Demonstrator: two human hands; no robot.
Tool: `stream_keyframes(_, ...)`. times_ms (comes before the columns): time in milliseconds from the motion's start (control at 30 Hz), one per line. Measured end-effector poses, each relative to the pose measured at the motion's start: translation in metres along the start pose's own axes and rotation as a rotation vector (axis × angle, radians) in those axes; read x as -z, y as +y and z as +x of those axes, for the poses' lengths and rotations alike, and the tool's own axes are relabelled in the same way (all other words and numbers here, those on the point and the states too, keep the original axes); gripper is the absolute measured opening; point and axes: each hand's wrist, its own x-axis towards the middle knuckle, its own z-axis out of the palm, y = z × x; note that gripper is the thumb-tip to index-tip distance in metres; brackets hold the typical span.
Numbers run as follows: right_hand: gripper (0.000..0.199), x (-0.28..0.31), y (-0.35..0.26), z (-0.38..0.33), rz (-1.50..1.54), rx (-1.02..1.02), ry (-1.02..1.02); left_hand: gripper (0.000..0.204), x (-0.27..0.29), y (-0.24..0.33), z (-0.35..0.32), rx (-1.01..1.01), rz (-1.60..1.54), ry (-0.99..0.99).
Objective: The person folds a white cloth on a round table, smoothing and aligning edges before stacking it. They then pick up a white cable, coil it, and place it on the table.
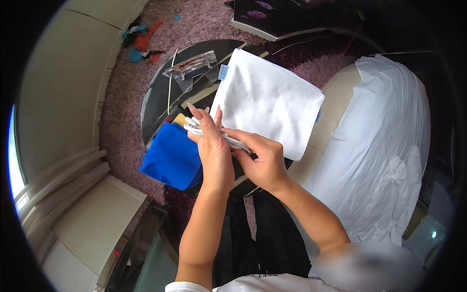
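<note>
A bundled white cable (pixel 237 143) runs between my two hands over the table. My left hand (pixel 214 151) is upright, with the cable's loops lying across its palm between thumb and fingers. Closed on the other end of the loops is my right hand (pixel 265 163), thumb and fingers pinching them. To the left, partly behind my left hand, lies a folded blue cloth (pixel 170 155). A stack of folded white cloth (pixel 272 97) with small blue tags lies just beyond my hands. A yellow item (pixel 180 119) shows only in part above the blue cloth.
The dark glossy round table (pixel 158 104) carries a clear stand (pixel 194 65) at its far left. To the right is a seat (pixel 340 92) draped with white fabric (pixel 369 146). Colourful scraps (pixel 141 43) lie on the pinkish carpet (pixel 121 107). A dark panel (pixel 296 17) is at the back.
</note>
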Motion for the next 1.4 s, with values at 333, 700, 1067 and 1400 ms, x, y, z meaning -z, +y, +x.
stream_keyframes(333,0.015,-0.016,-0.002,0.038,0.133,-0.279,-0.181,0.071,0.019,0.03,0.034,0.052,-0.161,0.019)
stream_keyframes(700,0.028,0.002,0.024,0.094,0.646,-0.724,-0.469,0.033,0.089,0.076,0.085,0.027,0.301,-0.34)
stream_keyframes(1067,0.031,-0.036,0.035,0.136,0.429,-0.665,-0.377,0.025,0.124,0.071,0.147,0.078,0.265,-0.351)
stream_keyframes(1400,0.038,-0.051,0.04,0.144,-0.263,-0.487,-0.41,0.024,0.136,0.053,0.183,0.139,0.356,-0.288)
